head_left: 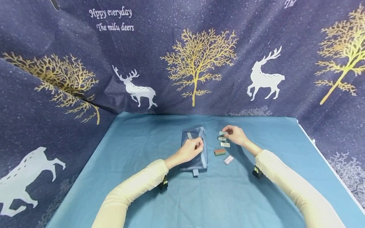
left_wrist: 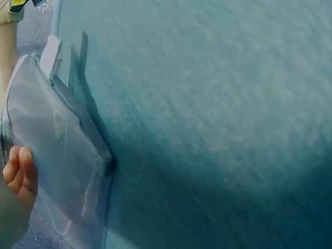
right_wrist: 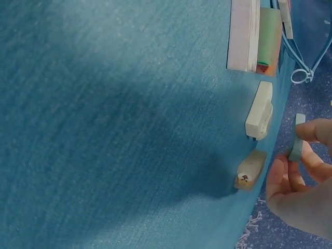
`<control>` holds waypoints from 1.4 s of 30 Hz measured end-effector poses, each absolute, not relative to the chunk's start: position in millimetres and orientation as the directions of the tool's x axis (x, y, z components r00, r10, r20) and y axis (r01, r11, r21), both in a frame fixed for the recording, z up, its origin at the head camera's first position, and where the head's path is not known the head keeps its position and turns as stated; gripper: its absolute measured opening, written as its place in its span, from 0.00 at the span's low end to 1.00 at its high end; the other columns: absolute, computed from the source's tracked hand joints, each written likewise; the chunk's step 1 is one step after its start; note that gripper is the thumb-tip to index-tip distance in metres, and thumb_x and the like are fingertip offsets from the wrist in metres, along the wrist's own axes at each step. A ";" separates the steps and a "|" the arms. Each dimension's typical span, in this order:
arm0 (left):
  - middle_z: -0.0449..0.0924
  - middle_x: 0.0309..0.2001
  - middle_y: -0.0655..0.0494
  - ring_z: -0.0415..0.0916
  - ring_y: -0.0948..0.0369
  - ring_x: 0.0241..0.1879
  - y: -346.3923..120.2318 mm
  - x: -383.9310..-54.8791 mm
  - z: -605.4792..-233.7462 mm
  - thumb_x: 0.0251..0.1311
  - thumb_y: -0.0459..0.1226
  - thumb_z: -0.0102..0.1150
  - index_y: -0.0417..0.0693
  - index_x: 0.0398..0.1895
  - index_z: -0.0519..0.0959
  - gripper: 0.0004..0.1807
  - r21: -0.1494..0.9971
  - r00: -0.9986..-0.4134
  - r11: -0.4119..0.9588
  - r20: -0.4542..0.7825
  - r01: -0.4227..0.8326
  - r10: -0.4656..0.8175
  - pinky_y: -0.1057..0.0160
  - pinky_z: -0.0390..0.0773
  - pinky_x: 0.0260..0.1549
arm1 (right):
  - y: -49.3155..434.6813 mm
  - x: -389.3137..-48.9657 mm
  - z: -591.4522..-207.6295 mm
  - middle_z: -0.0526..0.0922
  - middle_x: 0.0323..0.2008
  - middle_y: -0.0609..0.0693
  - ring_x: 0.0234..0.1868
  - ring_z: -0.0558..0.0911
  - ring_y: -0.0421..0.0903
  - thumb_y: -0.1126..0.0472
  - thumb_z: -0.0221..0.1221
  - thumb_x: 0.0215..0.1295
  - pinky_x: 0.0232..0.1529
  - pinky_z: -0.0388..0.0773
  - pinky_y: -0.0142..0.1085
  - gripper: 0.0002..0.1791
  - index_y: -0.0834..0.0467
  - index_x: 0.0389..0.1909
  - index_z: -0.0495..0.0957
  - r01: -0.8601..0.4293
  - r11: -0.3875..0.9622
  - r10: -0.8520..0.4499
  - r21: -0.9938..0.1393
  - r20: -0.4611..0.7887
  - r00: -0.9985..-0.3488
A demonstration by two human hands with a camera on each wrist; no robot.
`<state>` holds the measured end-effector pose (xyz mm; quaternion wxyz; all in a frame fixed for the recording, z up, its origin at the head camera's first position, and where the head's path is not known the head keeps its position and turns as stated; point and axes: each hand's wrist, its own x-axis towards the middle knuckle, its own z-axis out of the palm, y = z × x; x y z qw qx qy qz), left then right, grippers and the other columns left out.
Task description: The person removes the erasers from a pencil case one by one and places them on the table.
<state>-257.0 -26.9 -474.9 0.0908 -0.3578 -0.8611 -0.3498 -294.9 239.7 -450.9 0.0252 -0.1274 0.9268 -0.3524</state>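
My left hand (head_left: 194, 148) grips the open zipped edge of a dark see-through zip pouch (head_left: 189, 163), which lies on the blue cloth. In the left wrist view, curled fingers (left_wrist: 23, 174) sit at the pouch's rim. Through its mesh a pale strip (head_left: 189, 135) shows. To the right of the pouch, my right hand (head_left: 235, 135) pinches a small pale blue-green eraser (right_wrist: 298, 137) between thumb and fingers. Just below that hand lie an oval pale eraser (right_wrist: 251, 168) with a printed tip and a white eraser (right_wrist: 260, 110).
Nearer me are a red-and-green block (head_left: 220, 152) and a pinkish-white block (head_left: 228, 159). A pull ring (right_wrist: 299, 76) hangs at the pouch's zip. Behind the blue cloth (head_left: 137, 136) rises a dark curtain (head_left: 171, 88) printed with deer and trees.
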 end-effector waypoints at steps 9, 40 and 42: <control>0.73 0.18 0.64 0.65 0.71 0.15 -25.2 -254.9 -468.2 0.59 0.39 0.53 0.54 0.27 0.73 0.04 0.605 -0.777 0.508 0.350 0.614 0.523 0.74 0.66 0.18 | 245.0 -297.1 -456.0 0.81 0.39 0.58 0.37 0.79 0.50 0.62 0.56 0.60 0.32 0.73 0.37 0.11 0.58 0.43 0.76 -0.208 0.737 -0.231 -0.643 0.050 -0.972; 0.79 0.16 0.53 0.78 0.63 0.14 -13.0 -251.0 -437.3 0.51 0.36 0.59 0.43 0.23 0.74 0.06 0.871 -0.961 0.488 -0.174 -0.048 0.216 0.66 0.79 0.21 | 272.7 -301.6 -458.8 0.81 0.40 0.61 0.40 0.79 0.56 0.61 0.57 0.59 0.38 0.75 0.44 0.12 0.61 0.43 0.77 -0.146 0.777 -0.124 -0.612 0.077 -0.989; 0.79 0.16 0.53 0.78 0.63 0.13 -13.1 -250.4 -436.5 0.52 0.37 0.58 0.43 0.22 0.75 0.07 0.860 -0.963 0.509 -0.159 -0.027 0.217 0.65 0.79 0.21 | 275.0 -301.6 -460.6 0.81 0.40 0.61 0.40 0.79 0.56 0.61 0.57 0.59 0.39 0.74 0.46 0.12 0.60 0.43 0.77 -0.142 0.784 -0.121 -0.604 0.076 -0.990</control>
